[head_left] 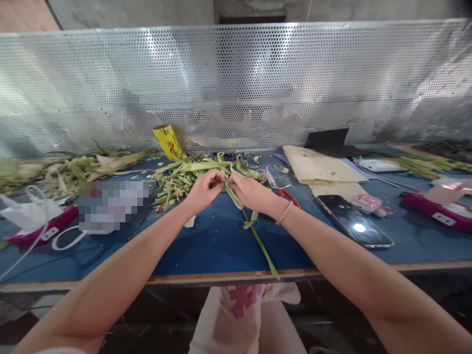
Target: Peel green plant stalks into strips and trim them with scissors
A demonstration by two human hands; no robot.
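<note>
A long green plant stem (262, 247) with leaves slants over the blue table, its lower end reaching the front edge. My right hand (250, 191), a bracelet at its wrist, has its fingers closed on the upper part of this stem. Close beside it, my left hand (206, 189) is closed in a pinch at the stem's top; what lies between its fingertips is too small to make out. Behind and left of both hands spreads a heap of green cuttings (173, 181). Red-handled scissors (289, 196) lie right of my right hand, partly hidden by it.
A yellow tube (168, 141) stands tilted by the perforated metal screen (243, 73). At right are brown paper (320, 166), a phone (352, 221) and a pink case (366, 202). Magenta devices (435, 211) sit at both sides, with a white cable (46, 226) at left.
</note>
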